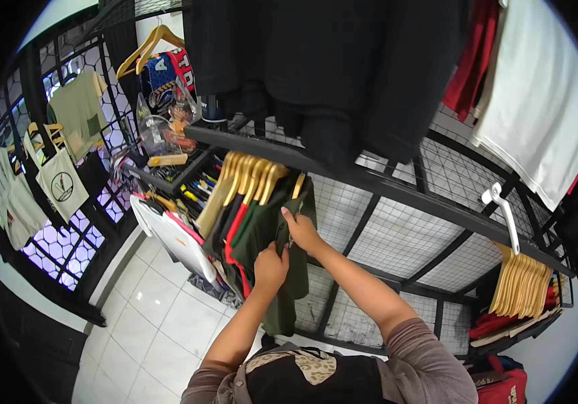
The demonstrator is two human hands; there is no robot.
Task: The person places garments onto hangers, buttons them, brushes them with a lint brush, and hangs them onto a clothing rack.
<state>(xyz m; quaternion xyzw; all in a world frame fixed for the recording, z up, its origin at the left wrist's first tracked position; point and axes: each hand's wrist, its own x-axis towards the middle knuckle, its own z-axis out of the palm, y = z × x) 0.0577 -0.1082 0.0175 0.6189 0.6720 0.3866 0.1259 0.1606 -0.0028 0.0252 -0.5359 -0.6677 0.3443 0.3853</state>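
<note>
A dark green shirt (294, 286) hangs from a wooden hanger (298, 184) at the right end of a row of hanging clothes. My right hand (302, 232) pinches its upper front, thumb pointing up. Lower and to the left, my left hand (271, 266) also has its fingers closed on the fabric. Just left of the shirt hang a red garment (236, 225) and several dark ones on wooden hangers (252, 178).
A black metal rail (343, 176) runs above my hands, with a large black garment (329, 60) hanging over it. Wire mesh panels (397, 225) stand behind. Far right are many bunched hangers (521, 283) and a white hook (503, 215). White tiled floor (147, 303) lies lower left.
</note>
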